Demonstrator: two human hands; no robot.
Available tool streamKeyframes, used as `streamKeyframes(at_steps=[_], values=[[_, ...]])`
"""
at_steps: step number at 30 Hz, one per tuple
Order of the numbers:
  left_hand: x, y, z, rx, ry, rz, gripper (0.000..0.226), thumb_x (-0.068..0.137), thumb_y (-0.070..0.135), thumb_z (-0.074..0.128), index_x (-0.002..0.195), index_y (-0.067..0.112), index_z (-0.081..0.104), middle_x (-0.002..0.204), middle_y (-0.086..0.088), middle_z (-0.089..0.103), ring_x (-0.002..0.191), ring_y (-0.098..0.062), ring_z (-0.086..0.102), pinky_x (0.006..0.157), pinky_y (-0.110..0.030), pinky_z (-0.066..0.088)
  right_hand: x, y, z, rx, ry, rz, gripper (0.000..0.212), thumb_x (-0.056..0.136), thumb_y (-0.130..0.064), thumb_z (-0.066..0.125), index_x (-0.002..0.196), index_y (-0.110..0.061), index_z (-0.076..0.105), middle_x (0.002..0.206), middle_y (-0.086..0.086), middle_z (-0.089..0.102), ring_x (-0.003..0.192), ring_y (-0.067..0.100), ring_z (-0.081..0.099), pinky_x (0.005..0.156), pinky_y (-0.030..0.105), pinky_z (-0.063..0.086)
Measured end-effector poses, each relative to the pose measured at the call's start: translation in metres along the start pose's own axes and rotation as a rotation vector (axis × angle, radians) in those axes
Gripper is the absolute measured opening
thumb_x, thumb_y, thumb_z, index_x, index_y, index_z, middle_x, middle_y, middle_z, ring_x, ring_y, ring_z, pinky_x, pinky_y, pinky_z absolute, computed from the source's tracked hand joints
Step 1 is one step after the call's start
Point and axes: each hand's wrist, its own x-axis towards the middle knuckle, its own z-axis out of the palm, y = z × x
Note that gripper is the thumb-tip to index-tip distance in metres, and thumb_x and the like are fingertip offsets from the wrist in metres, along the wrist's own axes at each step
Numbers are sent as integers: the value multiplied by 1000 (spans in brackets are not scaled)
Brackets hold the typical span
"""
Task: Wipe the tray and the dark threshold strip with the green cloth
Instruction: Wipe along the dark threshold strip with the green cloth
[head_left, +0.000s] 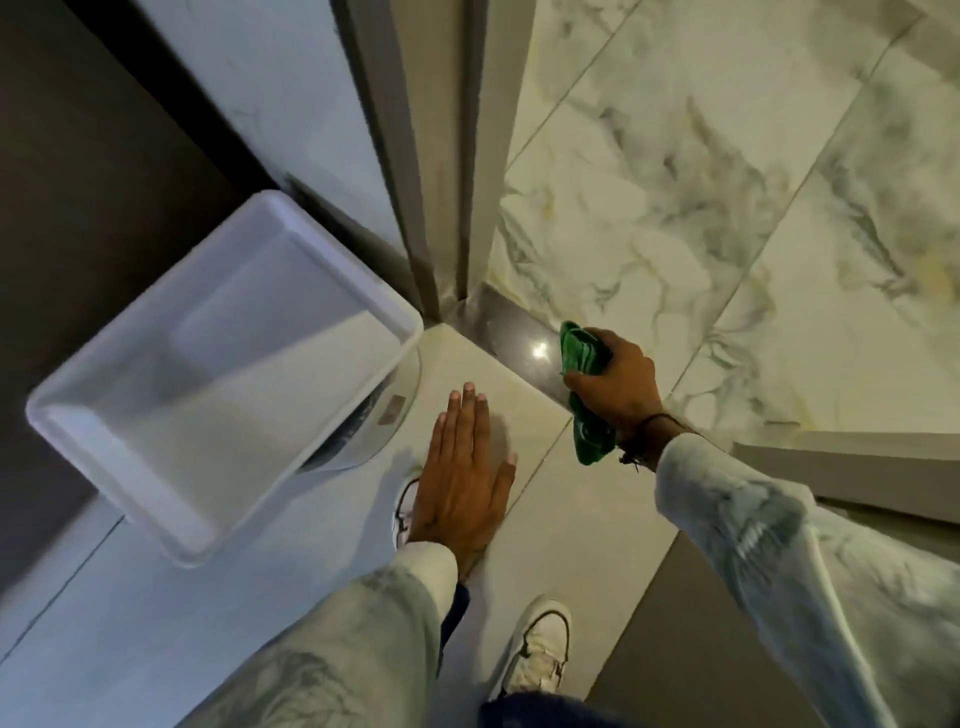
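White lace-up shoe nearest. Left hand flat, fingers spread, empty, above pale floor tile. Right hand clenches bunched green cloth on glossy dark threshold strip. White rectangular plastic tray left, tilted.

tray: white plastic, smooth, slight sheen
threshold strip: dark polished stone, glossy
cloth: green, soft fabric
floor tiles: veined marble, glossy

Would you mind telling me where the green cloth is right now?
In the head view, the green cloth is bunched in the right hand, right of centre, over the dark threshold strip.
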Motion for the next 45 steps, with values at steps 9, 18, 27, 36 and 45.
streamKeyframes(at_steps=[9, 18, 27, 36, 45], values=[[136, -81, 181, 69, 79, -186, 81, 109, 55, 17, 168, 6, -8, 179, -16, -14, 166, -31, -9, 135, -45, -1, 145, 111, 110, -30, 28, -91, 74, 77, -12, 71, 147, -14, 46, 135, 18, 65, 119, 37, 63, 103, 44, 53], [190, -163, 279, 157, 221, -217, 79, 109, 47, 23, 168, -2, 7, 177, -23, 0, 165, -40, 3, 135, -51, 6, 268, 120, 231, -299, 26, -341, 74, 95, -51, 52, 155, -14, 29, 157, 15, 42, 141, 35, 45, 117, 50, 39], [192, -173, 297, 210, 448, -128, 75, 108, 40, 42, 165, -4, 23, 175, -26, 18, 165, -40, 14, 135, -51, 15, 304, 88, 301, -534, 211, -380, 82, 95, -48, 38, 158, -1, 18, 168, 22, 16, 157, 39, 10, 128, 56, 11], [197, -169, 292, 219, 411, -180, 81, 105, 46, 40, 168, 1, 15, 177, -22, 13, 165, -38, 11, 135, -44, 0, 336, 118, 253, -633, 190, -351, 71, 103, -42, 32, 157, 2, 19, 167, 24, 18, 156, 38, 15, 128, 53, 13], [194, -170, 292, 226, 367, -180, 80, 106, 46, 35, 168, 0, 14, 177, -24, 11, 165, -40, 8, 135, -52, 9, 286, 164, 247, -707, 44, -732, 66, 104, -43, 29, 158, -5, 24, 168, 16, 22, 158, 31, 15, 129, 48, 14]])
